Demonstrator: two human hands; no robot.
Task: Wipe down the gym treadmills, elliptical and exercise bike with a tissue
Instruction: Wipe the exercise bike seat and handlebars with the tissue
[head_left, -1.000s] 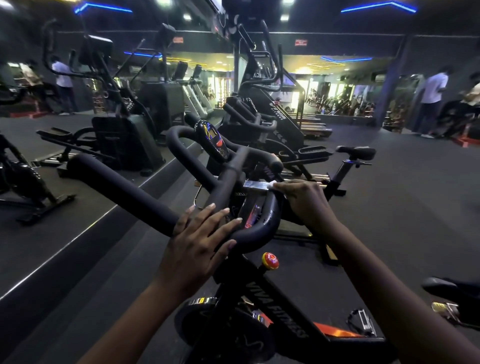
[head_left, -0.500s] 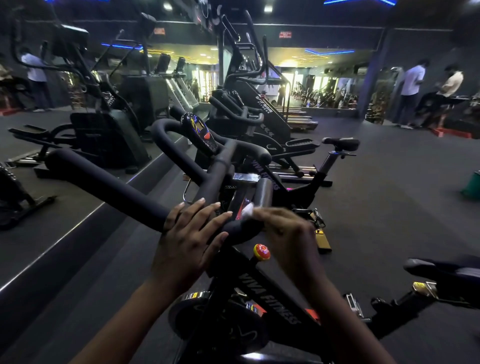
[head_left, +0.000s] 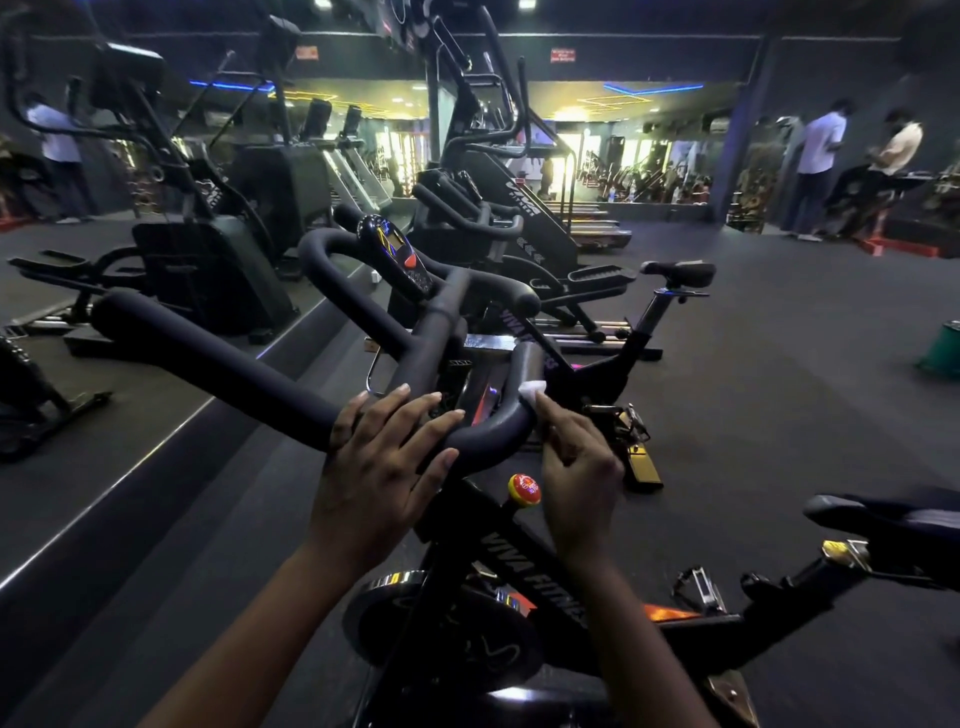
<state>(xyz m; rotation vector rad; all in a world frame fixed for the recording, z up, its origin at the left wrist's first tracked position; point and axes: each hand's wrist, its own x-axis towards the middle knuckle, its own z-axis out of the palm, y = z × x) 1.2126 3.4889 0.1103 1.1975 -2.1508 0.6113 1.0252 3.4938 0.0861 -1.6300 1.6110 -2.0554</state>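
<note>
A black exercise bike stands right in front of me, with padded black handlebars and a small console. My left hand lies with straight fingers on the near curve of the handlebar. My right hand pinches a white tissue against the right bend of the handlebar. A red and yellow knob sits on the frame just below both hands.
A second bike, an elliptical and treadmills line up ahead. A mirror wall runs along the left. Two people stand at the far right. A green object sits on the floor to the right.
My right hand with the tissue has slid back along the right handlebar arm toward me, down to its near bend. My left hand has stayed on the bar.
</note>
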